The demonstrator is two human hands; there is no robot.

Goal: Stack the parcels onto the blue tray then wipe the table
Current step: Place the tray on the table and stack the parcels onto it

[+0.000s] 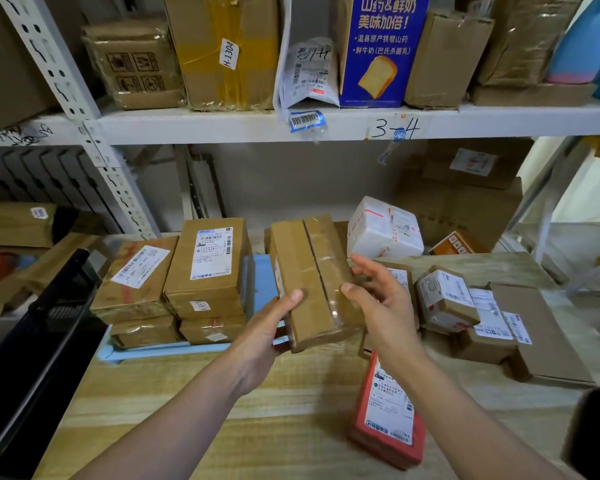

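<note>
1. Wood-grain desk (187, 410) up front, flat red parcel (388, 417) lying on it.
2. The left grip (274, 327) pinched the taped cardboard box (312, 282) at its near corner; the right grip (378, 299) was spread open, thumb touching its side.
3. Box hung over the desk beside the blue tray (174, 349). Seemed stiff, lightish; glossy tape probably slick, so I'd hold bare edges.
4. More brown parcels (205, 268) sat stacked on the tray.

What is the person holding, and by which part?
A long brown cardboard parcel wrapped in clear tape. The left hand grips its near left edge, thumb on top; the right hand touches its right side.
</note>
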